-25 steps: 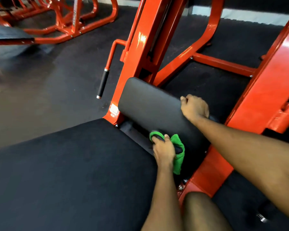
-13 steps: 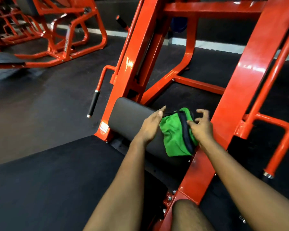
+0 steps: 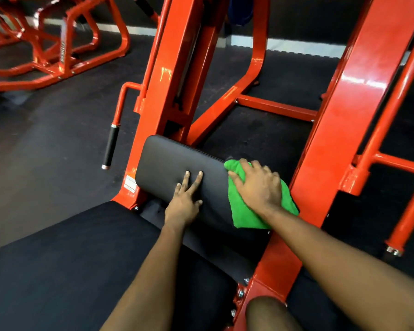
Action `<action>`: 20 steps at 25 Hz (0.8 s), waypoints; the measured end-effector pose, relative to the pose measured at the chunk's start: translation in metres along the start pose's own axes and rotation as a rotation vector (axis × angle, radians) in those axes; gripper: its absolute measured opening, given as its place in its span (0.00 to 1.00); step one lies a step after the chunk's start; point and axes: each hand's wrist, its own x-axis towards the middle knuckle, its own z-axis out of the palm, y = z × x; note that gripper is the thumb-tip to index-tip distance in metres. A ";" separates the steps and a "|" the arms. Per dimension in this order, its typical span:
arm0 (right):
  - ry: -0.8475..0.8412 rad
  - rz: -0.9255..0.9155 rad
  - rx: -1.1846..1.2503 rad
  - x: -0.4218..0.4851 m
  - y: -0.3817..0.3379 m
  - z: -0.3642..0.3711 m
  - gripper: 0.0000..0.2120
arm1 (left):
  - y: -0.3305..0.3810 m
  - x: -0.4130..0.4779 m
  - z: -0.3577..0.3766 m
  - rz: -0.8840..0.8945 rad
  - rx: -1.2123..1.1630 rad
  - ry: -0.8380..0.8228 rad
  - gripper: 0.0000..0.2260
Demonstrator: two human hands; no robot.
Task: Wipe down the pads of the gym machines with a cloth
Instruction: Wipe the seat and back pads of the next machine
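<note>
Roller pad [image 3: 175, 163] at centre frame: a stubby cylinder with rounded ends, covered in smooth dark-grey vinyl with a dull sheen, lying crosswise between two sloping beams of the machine frame [image 3: 167, 75]. The frame is glossy orange-red painted steel in a square section, with bright glare streaks; a small white label [image 3: 130, 183] sits at its foot, just left of the pad. Left of centre a thin orange tube ends in a handle [image 3: 110, 146] with a black, matte sleeve and a metal cap. The seat cushion [image 3: 65, 263] fills the lower left, broad, flat and black, with a finer-grained surface than the pad. The floor [image 3: 41, 144] is dark rubber, speckled and scuffed; a second orange machine [image 3: 65, 46] stands in the upper left, blurred. The cloth [image 3: 245, 216] is bright green with a soft, nappy weave. It is draped over the right end of the pad, its lower corner hanging down beside the right-hand beam. Right hand [image 3: 257, 187] lies palm-down on the cloth with fingers spread and pressing it to the pad — not bunched around it, as far as the view shows. Left hand [image 3: 184, 201] rests flat on the bare pad just left of the cloth, fingers straight and pointing up-frame, holding nothing. The hands are near each other but not touching. Both forearms reach in from the bottom edge — a bare knee [image 3: 265, 314] shows between them, low right of centre.
</note>
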 end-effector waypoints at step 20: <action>0.057 0.310 0.556 -0.155 -0.008 -0.028 0.22 | -0.030 -0.054 -0.050 -0.140 0.269 -0.155 0.22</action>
